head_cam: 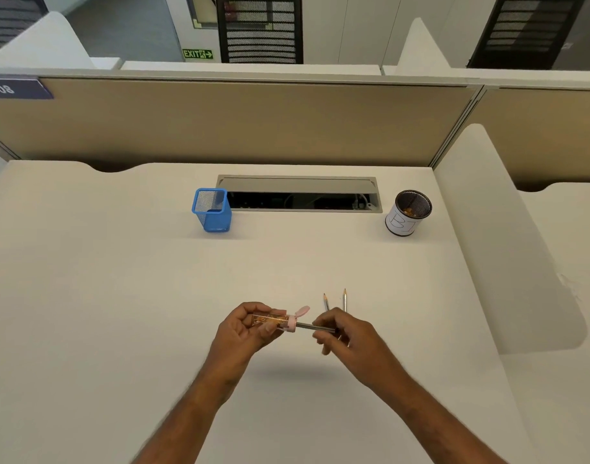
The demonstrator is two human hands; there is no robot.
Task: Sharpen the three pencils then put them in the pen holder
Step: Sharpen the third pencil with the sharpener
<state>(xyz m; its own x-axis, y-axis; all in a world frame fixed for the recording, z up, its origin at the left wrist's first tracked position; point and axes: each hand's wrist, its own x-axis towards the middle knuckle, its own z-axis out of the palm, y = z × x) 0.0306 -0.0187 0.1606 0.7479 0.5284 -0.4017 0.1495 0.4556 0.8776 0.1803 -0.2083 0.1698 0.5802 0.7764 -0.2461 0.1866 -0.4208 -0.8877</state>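
From the head camera, the left hand has its grip closed around a small pencil sharpener with a clear body and a pink end. There are brown shavings inside it, and a little pink flap sticks up at the pink end. The right hand pinches a dark pencil between thumb and fingers, and the tip of that pencil is pushed into the pink end of the sharpener. Both hands are held up above the white tabletop. Two more pencils lie on the tabletop just behind the right hand, side by side, with their pointy tips facing away from the person. The blue mesh pen holder stands far back on the left and looks empty. A round mesh cup with a white paper label stands far back on the right, with brown bits inside. The pencil looks thin, light and stiff, so it likely needs only a soft pinch. Holding it close to the sharpener should keep it straight while it turns. The tip could snap if pushed too hard. The sharpener looks like smooth plastic, so it may slip unless the whole hand wraps it.
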